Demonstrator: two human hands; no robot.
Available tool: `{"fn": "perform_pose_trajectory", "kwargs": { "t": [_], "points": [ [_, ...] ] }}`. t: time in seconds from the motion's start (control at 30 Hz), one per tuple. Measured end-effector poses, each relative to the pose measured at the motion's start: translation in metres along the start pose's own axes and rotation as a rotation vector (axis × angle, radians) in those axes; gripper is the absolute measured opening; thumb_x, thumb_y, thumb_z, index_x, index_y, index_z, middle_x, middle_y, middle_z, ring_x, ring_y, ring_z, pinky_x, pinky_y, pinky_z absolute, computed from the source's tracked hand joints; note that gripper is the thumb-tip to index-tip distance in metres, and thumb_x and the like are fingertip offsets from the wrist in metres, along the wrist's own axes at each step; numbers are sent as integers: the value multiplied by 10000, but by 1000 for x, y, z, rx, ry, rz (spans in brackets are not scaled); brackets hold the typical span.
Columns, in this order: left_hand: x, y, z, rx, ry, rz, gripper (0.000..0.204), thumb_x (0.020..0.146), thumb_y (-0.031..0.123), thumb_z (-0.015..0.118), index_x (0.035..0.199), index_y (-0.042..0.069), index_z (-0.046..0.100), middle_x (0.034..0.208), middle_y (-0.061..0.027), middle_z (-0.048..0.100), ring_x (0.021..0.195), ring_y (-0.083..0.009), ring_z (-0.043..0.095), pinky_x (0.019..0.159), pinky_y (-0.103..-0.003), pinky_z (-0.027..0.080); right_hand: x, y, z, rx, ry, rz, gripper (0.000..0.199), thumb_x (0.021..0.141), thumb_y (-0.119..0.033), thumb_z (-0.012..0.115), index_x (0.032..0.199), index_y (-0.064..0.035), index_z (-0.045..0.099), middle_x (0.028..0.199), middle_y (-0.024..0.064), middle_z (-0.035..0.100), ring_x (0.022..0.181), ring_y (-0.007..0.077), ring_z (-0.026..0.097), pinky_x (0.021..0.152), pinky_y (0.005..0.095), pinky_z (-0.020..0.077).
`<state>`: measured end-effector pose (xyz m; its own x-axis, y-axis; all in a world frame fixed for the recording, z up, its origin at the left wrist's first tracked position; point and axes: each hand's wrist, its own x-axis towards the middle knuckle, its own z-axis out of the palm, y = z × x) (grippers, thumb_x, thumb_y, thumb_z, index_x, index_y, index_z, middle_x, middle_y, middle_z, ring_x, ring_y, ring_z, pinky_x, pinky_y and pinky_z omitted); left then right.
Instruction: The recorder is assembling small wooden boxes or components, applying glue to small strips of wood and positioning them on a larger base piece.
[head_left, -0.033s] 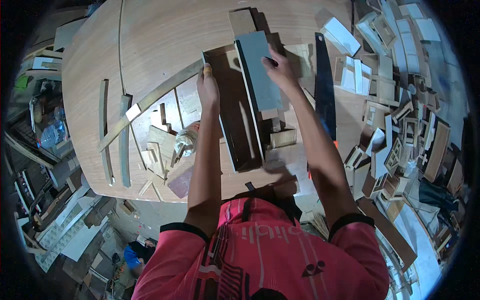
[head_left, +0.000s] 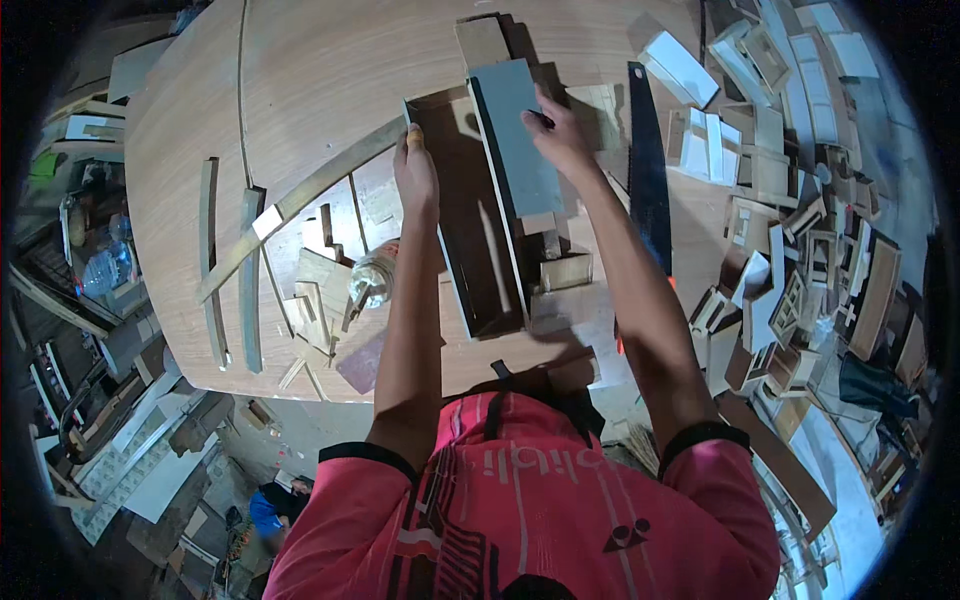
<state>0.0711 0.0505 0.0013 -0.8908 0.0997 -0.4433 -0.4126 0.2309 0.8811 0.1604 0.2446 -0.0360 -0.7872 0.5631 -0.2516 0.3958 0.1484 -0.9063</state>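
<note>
The left hand (head_left: 415, 170) grips the far left wall of a long open wooden box (head_left: 470, 225), while the right hand (head_left: 555, 135) presses down on a grey-blue board (head_left: 515, 140) laid along the box's right wall; both hands are closed on their parts and set apart across the box's width. The box lies lengthwise on the round wooden table (head_left: 300, 80), directly ahead of the person. Right of the box lies a handsaw (head_left: 648, 170), a glass jar (head_left: 371, 280) stands just left of it, and wooden offcuts (head_left: 310, 290) lie further left.
</note>
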Motion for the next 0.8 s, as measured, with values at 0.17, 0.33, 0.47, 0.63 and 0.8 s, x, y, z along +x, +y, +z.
{"fn": "perform_pose_trajectory", "kwargs": {
  "t": [0.17, 0.33, 0.47, 0.63, 0.8],
  "points": [
    [-7, 5, -6, 30, -69, 58, 600, 915, 443, 527, 1197, -87, 523, 1212, -211, 555, 1168, -262, 489, 973, -354, 379, -6, -9, -2, 83, -14, -59, 564, 844, -220, 655, 1324, 12, 468, 1258, 250, 549, 1188, 283, 537, 997, 345, 407],
    [-37, 6, 5, 87, -233, 165, 695, 745, 414, 754, 1144, -95, 498, 1174, -266, 537, 1154, -322, 496, 927, -400, 428, -24, -10, 0, 1, 62, -33, 558, 829, -183, 646, 1310, 40, 471, 1212, 258, 577, 1130, 296, 580, 963, 344, 435],
    [-55, -7, 7, 528, 54, 446, 856, 656, 248, 837, 1248, -90, 319, 1007, -182, 621, 902, -276, 616, 786, -373, 514, -40, -16, -2, -73, 17, -19, 535, 866, -179, 625, 1324, 39, 455, 1233, 228, 577, 1145, 259, 573, 970, 317, 426],
    [-110, -2, 6, 647, -26, 328, 1124, 583, 329, 871, 1337, -66, 136, 1228, -290, 440, 1188, -421, 379, 1004, -484, 353, -61, -2, -14, -142, 25, -25, 560, 848, -226, 620, 1297, 70, 465, 1211, 251, 581, 1138, 280, 577, 961, 336, 435],
    [-156, -15, -18, 764, -25, 346, 1312, 528, 327, 899, 1435, 2, 9, 1308, -304, 300, 1224, -455, 335, 1002, -533, 341, -63, -3, 7, -118, 34, -32, 552, 827, -218, 630, 1286, 53, 488, 1223, 254, 568, 1161, 300, 558, 979, 349, 427]
  ]
}}
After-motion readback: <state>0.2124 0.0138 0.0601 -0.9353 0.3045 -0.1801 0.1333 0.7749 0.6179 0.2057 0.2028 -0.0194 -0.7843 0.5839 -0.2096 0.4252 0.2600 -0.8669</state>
